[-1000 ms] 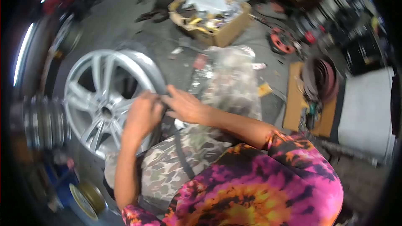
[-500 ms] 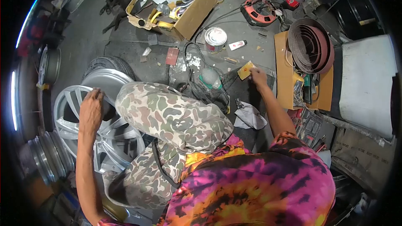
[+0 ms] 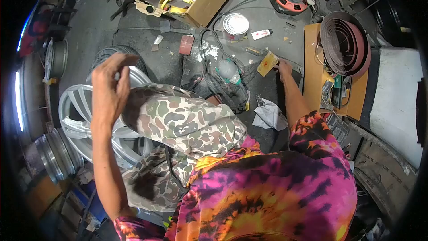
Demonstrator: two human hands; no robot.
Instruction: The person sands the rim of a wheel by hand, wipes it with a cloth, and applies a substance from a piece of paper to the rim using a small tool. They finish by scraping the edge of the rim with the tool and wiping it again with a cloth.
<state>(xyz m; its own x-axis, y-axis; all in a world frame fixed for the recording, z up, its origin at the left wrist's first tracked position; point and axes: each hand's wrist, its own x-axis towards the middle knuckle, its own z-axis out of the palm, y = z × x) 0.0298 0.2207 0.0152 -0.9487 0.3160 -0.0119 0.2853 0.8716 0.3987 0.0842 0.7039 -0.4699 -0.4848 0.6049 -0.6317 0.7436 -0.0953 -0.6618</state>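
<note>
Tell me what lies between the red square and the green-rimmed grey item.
Black cable and scattered white flecks lie between them, in the head view.

Seen: silver wheel [image 3: 83, 101], multi-spoked, gaps between spokes, face visible, partly hidden, beside camouflage trousers [image 3: 187, 118] | Seen: small yellow card [image 3: 267, 64], roughly rectangular, stained brownish, turned askew, broad side up, over dark floor [image 3: 171, 69]; contact with floor unclear

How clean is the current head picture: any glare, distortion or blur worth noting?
Head view: dark, rounded borders and strong wide-angle bending at the edges; bright glare from the light strip at left; sheen on the can lid; the camouflage trousers look fairly sharp; the left hand looks slightly soft.
</note>
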